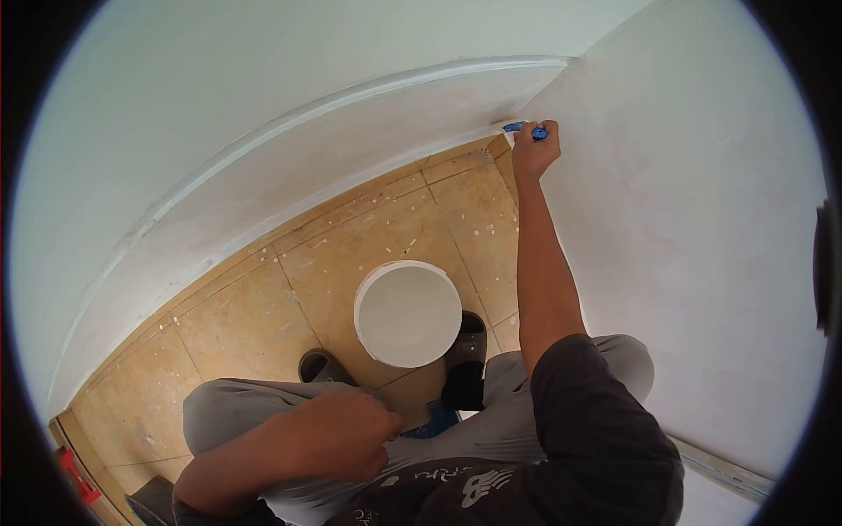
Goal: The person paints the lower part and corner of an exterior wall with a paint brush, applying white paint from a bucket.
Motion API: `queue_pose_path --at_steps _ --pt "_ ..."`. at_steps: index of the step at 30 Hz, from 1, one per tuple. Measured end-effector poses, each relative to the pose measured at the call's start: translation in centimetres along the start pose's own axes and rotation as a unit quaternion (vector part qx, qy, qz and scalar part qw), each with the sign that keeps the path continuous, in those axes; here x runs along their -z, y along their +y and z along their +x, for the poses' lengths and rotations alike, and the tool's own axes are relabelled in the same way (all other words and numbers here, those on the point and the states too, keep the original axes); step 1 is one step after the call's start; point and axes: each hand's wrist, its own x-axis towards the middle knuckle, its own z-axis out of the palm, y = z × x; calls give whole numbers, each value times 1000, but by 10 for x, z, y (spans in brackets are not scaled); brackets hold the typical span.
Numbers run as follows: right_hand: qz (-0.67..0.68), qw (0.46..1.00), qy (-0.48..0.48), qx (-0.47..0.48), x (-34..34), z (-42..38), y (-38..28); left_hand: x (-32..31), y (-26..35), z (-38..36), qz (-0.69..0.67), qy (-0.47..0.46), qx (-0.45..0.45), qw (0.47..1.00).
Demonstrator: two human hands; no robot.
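My right hand (537,151) is closed round the blue handle of a brush (514,127), low in the corner where two white walls meet just above the floor. The bristles are hard to make out against the pale wall. Near my lap, my left hand (346,434) has its fingers curled in; whether it holds anything is hidden. A round bucket (408,314) of whitish paint stands on the floor between my feet. Something blue (432,421) shows beside my left hand, partly covered.
Tan floor tiles (368,228) carry white paint specks. A raised white moulding (351,96) runs along the far wall. The right wall (693,202) rises close beside my arm. Dark sandals (467,337) are near the bucket. A red object (79,476) lies at the lower left.
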Motion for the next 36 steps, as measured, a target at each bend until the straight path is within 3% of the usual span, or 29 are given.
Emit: queue_pose_path --at_steps 6,9,12,17,23,29,31,36 --pt "-90 979 -26 180 7 -16 -11 -1 -1 0 -4 5 3 1000" --pt "-114 977 -81 163 4 -23 -10 1 0 -1 -2 5 2 1000" --pt "-114 978 -29 172 -7 -26 -9 -2 -1 -2 5 8 -2 1000" --pt "-1 998 -17 -63 -25 -44 -9 -1 1 -2 14 8 -7 1000" --pt "189 951 2 -246 -21 -89 -82 1 6 0 14 4 -10 1000" --pt "224 946 -73 -223 -39 -169 -126 2 14 3 14 5 3 1000" --pt "163 968 -119 -149 -51 -198 -128 2 15 4 12 6 11 1000" --pt "263 909 -252 -202 -50 -223 -176 7 20 7 3 -16 54 998"
